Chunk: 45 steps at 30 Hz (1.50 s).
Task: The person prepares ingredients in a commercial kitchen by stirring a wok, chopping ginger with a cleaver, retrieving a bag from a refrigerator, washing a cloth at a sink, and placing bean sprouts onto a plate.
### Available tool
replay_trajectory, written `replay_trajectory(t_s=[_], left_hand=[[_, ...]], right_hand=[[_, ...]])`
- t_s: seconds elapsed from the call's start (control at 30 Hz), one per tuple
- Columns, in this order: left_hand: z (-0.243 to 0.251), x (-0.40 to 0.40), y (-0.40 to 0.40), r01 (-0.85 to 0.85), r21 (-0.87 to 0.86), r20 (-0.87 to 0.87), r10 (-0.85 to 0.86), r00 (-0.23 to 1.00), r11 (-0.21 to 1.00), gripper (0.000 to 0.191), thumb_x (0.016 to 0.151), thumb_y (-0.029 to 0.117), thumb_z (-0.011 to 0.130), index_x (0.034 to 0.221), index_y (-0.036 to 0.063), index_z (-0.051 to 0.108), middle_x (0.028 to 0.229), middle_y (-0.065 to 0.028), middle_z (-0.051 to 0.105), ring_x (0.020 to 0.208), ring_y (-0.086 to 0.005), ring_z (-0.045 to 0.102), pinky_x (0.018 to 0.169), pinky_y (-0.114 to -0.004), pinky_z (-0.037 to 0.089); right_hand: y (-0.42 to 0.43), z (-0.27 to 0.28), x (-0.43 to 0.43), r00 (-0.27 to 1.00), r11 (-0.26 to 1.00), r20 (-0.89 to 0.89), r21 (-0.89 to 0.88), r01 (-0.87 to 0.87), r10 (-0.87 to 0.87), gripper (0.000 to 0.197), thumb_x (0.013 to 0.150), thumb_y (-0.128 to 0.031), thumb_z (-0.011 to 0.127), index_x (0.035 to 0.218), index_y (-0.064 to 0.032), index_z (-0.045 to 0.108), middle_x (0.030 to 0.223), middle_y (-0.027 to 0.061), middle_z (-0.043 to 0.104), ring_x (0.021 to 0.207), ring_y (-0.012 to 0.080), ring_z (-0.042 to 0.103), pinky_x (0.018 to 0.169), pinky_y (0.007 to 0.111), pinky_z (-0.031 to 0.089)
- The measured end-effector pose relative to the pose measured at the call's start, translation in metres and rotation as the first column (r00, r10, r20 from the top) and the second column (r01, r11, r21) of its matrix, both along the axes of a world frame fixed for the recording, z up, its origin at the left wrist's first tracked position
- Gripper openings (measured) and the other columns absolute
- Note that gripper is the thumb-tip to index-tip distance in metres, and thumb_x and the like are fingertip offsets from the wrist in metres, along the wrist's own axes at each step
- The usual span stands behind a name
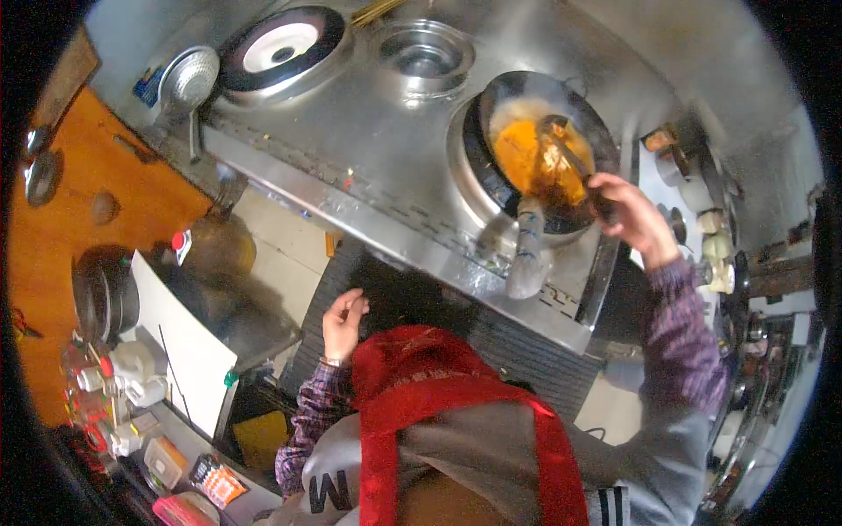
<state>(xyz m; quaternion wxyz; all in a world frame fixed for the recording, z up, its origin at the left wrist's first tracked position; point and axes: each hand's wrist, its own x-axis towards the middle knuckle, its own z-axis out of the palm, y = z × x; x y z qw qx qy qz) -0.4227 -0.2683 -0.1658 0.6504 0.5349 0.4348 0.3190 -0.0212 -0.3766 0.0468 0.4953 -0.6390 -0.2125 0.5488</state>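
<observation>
A dark wok (520,85) sits on the right burner of the steel range, with orange, oily liquid (516,148) and paler pieces in it. My right hand (631,210) grips the dark handle of a ladle or spatula (571,154) at the wok's right rim. The tool's head dips into the liquid, so its shape is partly hidden. A cloth-wrapped wok handle (528,256) points towards me over the range's front edge, untouched. Away from the range front, my left hand (343,322) hangs with its fingers loosely bent, and nothing shows in it.
On the steel range (316,151) are a round steel pot (424,59) and a second burner (283,49). A perforated skimmer (191,72) rests at its left end. Bottles (131,365) crowd a side counter at left; bowls (714,246) line the right. A ribbed mat (526,355) covers the floor.
</observation>
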Motion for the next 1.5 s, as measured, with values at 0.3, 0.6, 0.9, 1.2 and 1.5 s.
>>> replay_trajectory(t_s=[0.3, 0.6, 0.9, 1.2, 1.5], left_hand=[[-0.026, 0.02, 0.063, 0.037, 0.042, -0.034, -0.035, 0.999, 0.998, 0.019, 0.081, 0.005, 0.046, 0.096, -0.0042, 0.051, 0.084, -0.0085, 0.057, 0.073, -0.0129, 0.054, 0.069, -0.024, 0.044], [-0.024, -0.082, -0.003, -0.247, 0.15, -0.434, 0.288, 0.854, 0.957, 0.023, 0.078, 0.015, 0.052, 0.098, 0.0035, 0.055, 0.079, -0.0069, 0.06, 0.071, -0.0125, 0.056, 0.062, -0.025, 0.045], [-0.09, -0.175, -0.13, -0.865, -0.406, -0.42, 0.781, 0.462, 0.293, 0.022, 0.081, 0.014, 0.048, 0.096, -0.0003, 0.054, 0.076, -0.0093, 0.059, 0.064, -0.0171, 0.057, 0.057, -0.028, 0.047], [-0.084, -0.183, -0.144, -0.735, -0.496, -0.304, 0.7, 0.646, 0.462, 0.025, 0.079, 0.018, 0.052, 0.099, 0.0028, 0.053, 0.077, -0.0045, 0.057, 0.066, -0.0097, 0.053, 0.057, -0.021, 0.042], [-0.059, -0.292, -0.337, -0.871, -0.427, -0.523, 0.72, 0.456, 0.242, 0.031, 0.08, 0.02, 0.051, 0.103, -0.0005, 0.05, 0.082, -0.0049, 0.057, 0.069, -0.01, 0.052, 0.06, -0.021, 0.042]], right_hand=[[-0.031, -0.056, -0.037, 0.916, 0.941, 0.343, -0.189, 0.282, -0.206, 0.047, 0.081, -0.014, 0.041, 0.125, -0.0118, 0.025, 0.065, 0.0024, 0.048, 0.045, 0.0077, 0.038, 0.035, 0.02, 0.031], [-0.134, -0.161, 0.03, 0.656, 0.955, -0.693, -0.226, 0.194, -0.298, 0.027, 0.076, -0.028, 0.055, 0.098, -0.0123, 0.053, 0.086, 0.0095, 0.051, 0.07, 0.0155, 0.046, 0.062, 0.033, 0.036], [0.039, -0.01, -0.059, 0.394, 0.993, 0.914, -0.066, -0.094, 0.098, 0.039, 0.086, -0.027, 0.037, 0.117, -0.0038, 0.04, 0.106, 0.0115, 0.05, 0.096, 0.0228, 0.047, 0.086, 0.032, 0.035], [0.054, -0.201, -0.26, -0.281, 0.181, 0.679, -0.525, -0.832, 0.678, 0.041, 0.075, -0.019, 0.052, 0.11, 0.0006, 0.042, 0.112, 0.0174, 0.043, 0.107, 0.0278, 0.039, 0.088, 0.04, 0.032], [0.119, -0.336, -0.243, -0.997, 0.066, -0.053, -0.996, 0.056, 0.054, 0.052, 0.079, -0.031, 0.036, 0.123, -0.004, 0.031, 0.13, 0.0134, 0.025, 0.122, 0.0272, 0.018, 0.097, 0.045, 0.013]])
